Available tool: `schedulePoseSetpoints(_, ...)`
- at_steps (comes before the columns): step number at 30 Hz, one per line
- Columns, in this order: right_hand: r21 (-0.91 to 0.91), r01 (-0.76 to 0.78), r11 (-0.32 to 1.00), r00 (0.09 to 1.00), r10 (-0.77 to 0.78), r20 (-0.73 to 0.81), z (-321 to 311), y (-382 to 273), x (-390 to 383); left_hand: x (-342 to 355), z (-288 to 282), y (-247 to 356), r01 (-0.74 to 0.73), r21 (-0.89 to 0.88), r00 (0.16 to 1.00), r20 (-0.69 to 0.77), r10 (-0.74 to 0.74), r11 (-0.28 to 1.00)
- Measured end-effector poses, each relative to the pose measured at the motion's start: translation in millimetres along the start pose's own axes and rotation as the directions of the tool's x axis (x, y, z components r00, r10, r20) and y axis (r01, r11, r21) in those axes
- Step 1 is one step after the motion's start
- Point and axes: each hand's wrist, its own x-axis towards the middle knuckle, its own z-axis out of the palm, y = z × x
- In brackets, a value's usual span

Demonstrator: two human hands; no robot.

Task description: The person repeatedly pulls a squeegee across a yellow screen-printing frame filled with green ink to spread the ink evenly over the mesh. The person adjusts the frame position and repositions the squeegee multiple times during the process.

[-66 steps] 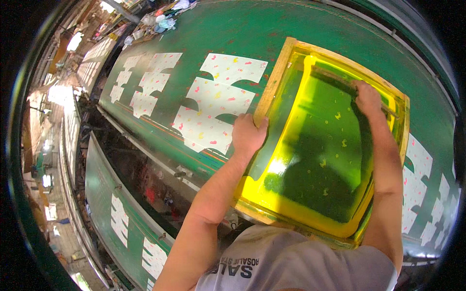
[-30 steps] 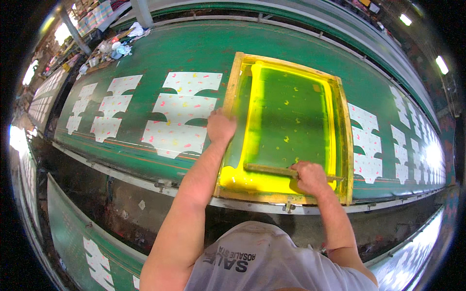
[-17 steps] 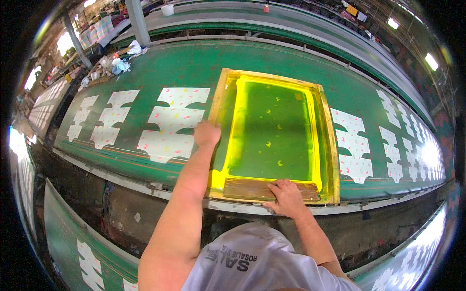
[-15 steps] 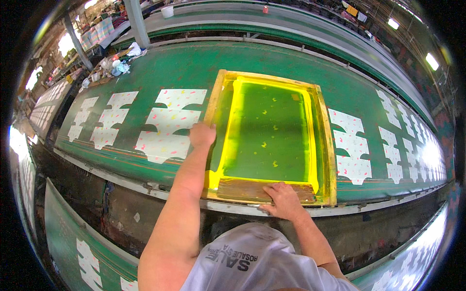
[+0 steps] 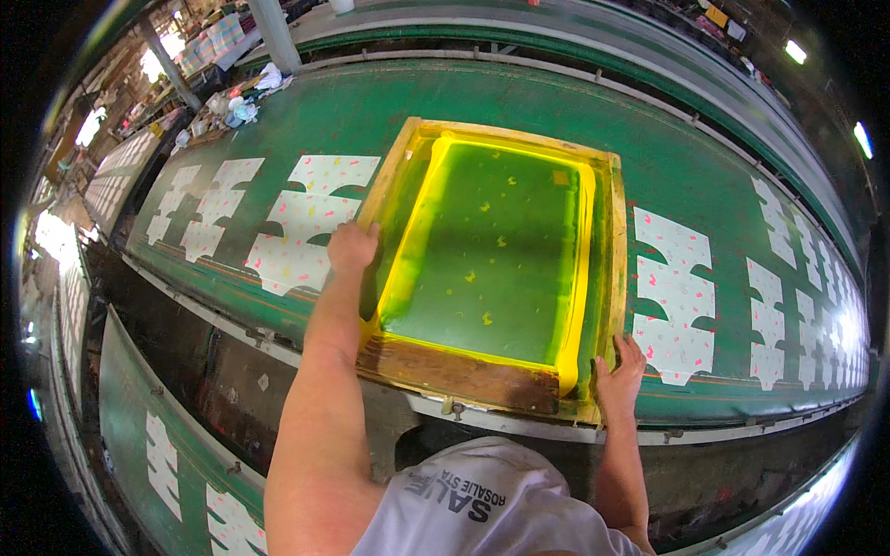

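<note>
Head view: left hand [image 5: 350,248] and right hand [image 5: 619,371] clasped on frame [image 5: 612,269] edges, flat on table [image 5: 352,111]. Left cloth pieces [image 5: 311,222] printed; right pieces [image 5: 672,306] printed too.

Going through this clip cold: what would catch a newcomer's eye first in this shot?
The bright yellow-green printing screen in its wooden frame dominates, lying flat on the long green table at the middle of the picture. The left hand grips the frame's left edge and the right hand its near right corner. White cut fabric pieces with pink and yellow specks lie in rows on the table either side.
</note>
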Motion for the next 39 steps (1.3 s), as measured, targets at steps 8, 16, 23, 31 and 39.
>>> schedulePoseSetpoints(8,0.146,-0.168,0.975,0.984,0.157,0.087,24.9,0.0,51.0,12.9,2.4,-7.2,-0.034,-0.098,0.999,0.037,0.038,0.995)
schedulePoseSetpoints(16,0.046,-0.251,0.967,0.958,0.241,0.157,12.1,-24.7,73.7,22.6,18.8,-26.8,-0.134,-0.226,0.990,0.010,0.140,0.965)
schedulePoseSetpoints(23,0.095,-0.129,0.987,0.990,0.122,0.077,-18.7,-10.8,79.8,53.7,35.5,-42.5,-0.072,-0.575,0.978,0.118,0.170,0.815)
schedulePoseSetpoints(31,0.130,-0.196,0.972,0.980,0.190,0.060,-73.2,42.7,104.1,20.2,3.9,33.7,-0.062,-0.720,0.974,0.107,0.199,0.692)
schedulePoseSetpoints(39,0.109,-0.250,0.962,0.964,0.257,-0.065,-116.1,248.1,128.3,-98.1,33.7,211.9,-0.084,-0.750,0.981,0.052,0.186,0.656)
